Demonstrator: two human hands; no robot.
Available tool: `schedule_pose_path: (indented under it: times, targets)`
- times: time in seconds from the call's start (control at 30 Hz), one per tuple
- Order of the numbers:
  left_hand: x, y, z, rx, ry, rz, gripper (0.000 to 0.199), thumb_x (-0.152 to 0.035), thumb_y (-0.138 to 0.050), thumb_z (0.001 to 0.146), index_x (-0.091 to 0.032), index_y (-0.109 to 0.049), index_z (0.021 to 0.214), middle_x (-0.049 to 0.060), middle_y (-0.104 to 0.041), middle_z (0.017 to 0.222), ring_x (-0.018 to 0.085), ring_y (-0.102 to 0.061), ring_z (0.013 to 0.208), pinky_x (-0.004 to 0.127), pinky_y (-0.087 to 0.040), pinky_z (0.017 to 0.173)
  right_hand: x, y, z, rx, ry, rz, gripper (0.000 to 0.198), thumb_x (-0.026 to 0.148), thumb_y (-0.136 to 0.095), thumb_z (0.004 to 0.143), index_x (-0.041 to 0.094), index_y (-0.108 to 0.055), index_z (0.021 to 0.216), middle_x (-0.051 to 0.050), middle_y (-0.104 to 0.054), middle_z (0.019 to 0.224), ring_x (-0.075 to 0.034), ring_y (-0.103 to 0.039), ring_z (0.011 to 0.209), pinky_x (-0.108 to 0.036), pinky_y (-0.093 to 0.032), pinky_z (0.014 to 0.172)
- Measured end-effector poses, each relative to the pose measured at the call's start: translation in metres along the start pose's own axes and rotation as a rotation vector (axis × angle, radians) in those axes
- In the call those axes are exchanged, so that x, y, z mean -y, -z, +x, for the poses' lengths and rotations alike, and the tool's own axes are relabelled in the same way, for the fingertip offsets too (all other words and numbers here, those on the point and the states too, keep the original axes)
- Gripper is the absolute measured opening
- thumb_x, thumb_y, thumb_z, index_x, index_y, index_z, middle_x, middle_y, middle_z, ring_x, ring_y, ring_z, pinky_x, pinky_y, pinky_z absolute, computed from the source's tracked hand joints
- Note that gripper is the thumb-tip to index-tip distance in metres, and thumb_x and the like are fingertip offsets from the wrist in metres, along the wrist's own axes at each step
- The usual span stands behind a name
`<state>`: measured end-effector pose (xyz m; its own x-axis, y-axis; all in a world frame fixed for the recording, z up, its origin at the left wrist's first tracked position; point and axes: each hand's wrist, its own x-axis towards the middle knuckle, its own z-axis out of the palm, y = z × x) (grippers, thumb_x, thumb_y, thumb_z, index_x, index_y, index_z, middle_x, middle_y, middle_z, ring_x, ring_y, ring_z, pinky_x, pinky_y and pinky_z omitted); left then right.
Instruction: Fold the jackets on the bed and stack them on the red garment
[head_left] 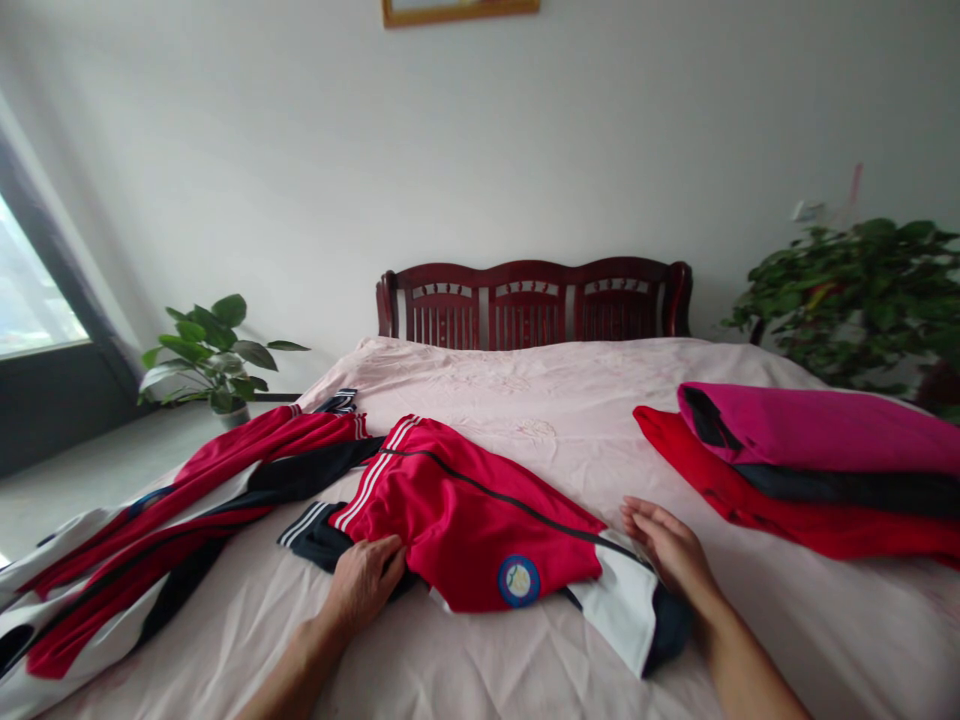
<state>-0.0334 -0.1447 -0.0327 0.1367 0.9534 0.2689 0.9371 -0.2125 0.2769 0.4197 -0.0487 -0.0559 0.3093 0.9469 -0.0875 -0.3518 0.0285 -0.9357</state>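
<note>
— What are the two hands doing?

— Both are on the red jacket [465, 520] that lies near the foot edge of the bed [540, 400], roughly midway between its sides. The left hand [365, 580] rests palm down at the jacket's near-left edge, fingers curled over the dark striped cuff, loosely gripping the fabric. The right hand [667, 548] lies open and flat, fingers stretched toward the jacket's white and navy panel, touching its right edge.

— How does the jacket lie?

— Partly folded, red side up, with white stripes running along a sleeve toward the headboard [532, 300] and a round blue badge [518, 581] facing up near the front edge (its design is too small to read).

— Anything else on the bed?

— Along the left edge, a second red, white and navy garment [150, 540] sprawls unfolded, trailing off the near-left corner. At the right edge sits a folded stack: a magenta garment [817, 430] on top of a red one [795, 515], well apart from the hands. A potted plant [210, 355] stands on the floor beyond the left side, and a bushier plant [862, 290] stands past the right.
</note>
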Motion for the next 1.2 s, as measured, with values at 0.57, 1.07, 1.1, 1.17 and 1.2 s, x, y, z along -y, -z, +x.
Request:
schedule_pose_path:
  times: [0.57,1.07,1.1,1.17,1.2]
  targets:
    - [0.0025,-0.0030,0.0010,0.001,-0.001,-0.013,0.035,-0.035,-0.037,0.099,-0.022,-0.051,0.070,0.000,-0.066,0.069,0.015,-0.064,0.069,0.025,-0.032,0.064,0.0013,-0.0017,-0.0009,-0.009,-0.009,0.031,0.027,0.010,-0.074,0.057,0.019,-0.073,0.082,-0.001,-0.075,0.072,-0.010,-0.068,0.061,-0.012,-0.056,0.058]
    - [0.0012,-0.0012,0.0003,0.013,0.009,-0.010,0.035,-0.035,-0.036,0.099,-0.022,-0.051,0.070,0.001,-0.067,0.071,0.016,-0.064,0.071,0.026,-0.033,0.065,-0.0017,0.0014,0.0028,-0.006,-0.015,0.021,0.028,0.010,-0.074,0.058,0.019,-0.073,0.084,-0.001,-0.075,0.073,-0.010,-0.068,0.062,-0.012,-0.057,0.058]
    - [0.0016,-0.0014,0.0002,0.010,0.007,-0.010,0.036,-0.035,-0.036,0.099,-0.022,-0.051,0.070,0.001,-0.067,0.071,0.016,-0.064,0.071,0.026,-0.033,0.065,-0.0016,0.0014,0.0028,-0.004,-0.015,0.020,0.027,0.010,-0.073,0.058,0.019,-0.073,0.084,-0.001,-0.075,0.073,-0.010,-0.068,0.062,-0.013,-0.057,0.058]
    - [0.0021,-0.0019,-0.0002,0.008,0.009,-0.007,0.036,-0.035,-0.036,0.099,-0.022,-0.052,0.070,0.001,-0.067,0.070,0.016,-0.064,0.071,0.026,-0.032,0.065,-0.0011,0.0012,0.0025,-0.002,-0.013,0.020,0.027,0.009,-0.073,0.058,0.019,-0.073,0.083,-0.001,-0.076,0.073,-0.010,-0.068,0.062,-0.013,-0.057,0.058]
    - [0.0022,-0.0022,-0.0003,0.008,0.011,-0.006,0.035,-0.035,-0.036,0.099,-0.022,-0.052,0.070,0.001,-0.068,0.071,0.016,-0.064,0.071,0.026,-0.032,0.065,-0.0008,0.0010,0.0023,0.000,-0.012,0.021,0.027,0.010,-0.073,0.058,0.019,-0.073,0.083,-0.001,-0.076,0.074,-0.010,-0.068,0.062,-0.013,-0.057,0.058]
